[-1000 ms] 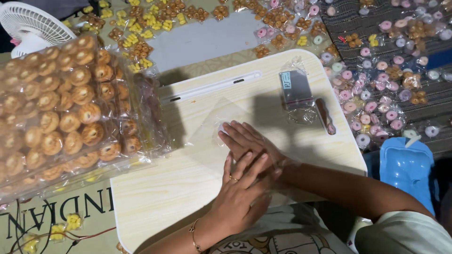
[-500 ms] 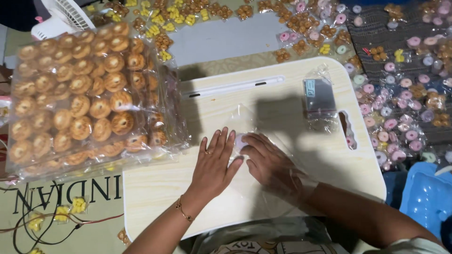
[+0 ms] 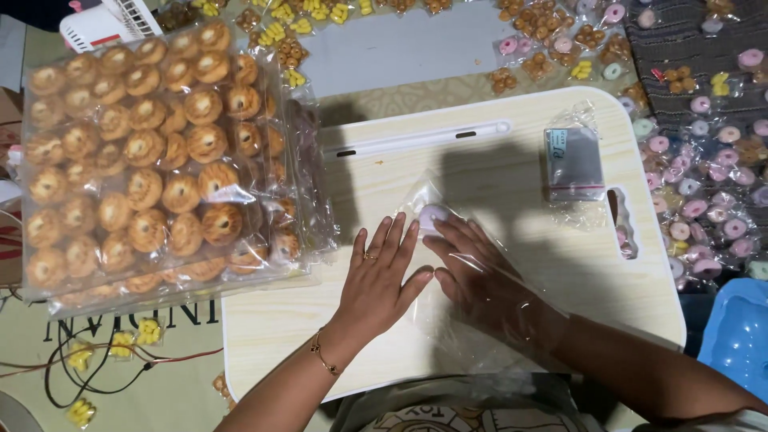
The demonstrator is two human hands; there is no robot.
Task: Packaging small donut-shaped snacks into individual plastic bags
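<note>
My right hand (image 3: 480,272) lies flat on the pale wooden lap table (image 3: 512,184), inside a clear plastic bag (image 3: 438,326). Its fingertips touch a round pale pink cookie (image 3: 433,214) in the bag's far corner. My left hand (image 3: 381,276), with a ring and a thin bracelet, rests palm down with fingers spread. It lies on the left edge of the bag, next to my right hand. Neither hand grips anything.
A large clear pack of brown ring cookies (image 3: 152,160) lies left of the table, overlapping its edge. A stack of small clear bags (image 3: 573,164) sits at the table's far right. Several small packed cookies (image 3: 696,208) cover the floor. A blue container (image 3: 740,336) and a cable (image 3: 96,368) lie near.
My left hand has slid off the back of my right hand to lie beside it on the left. The pink cookie now shows at my right fingertips. The view has shifted.
</note>
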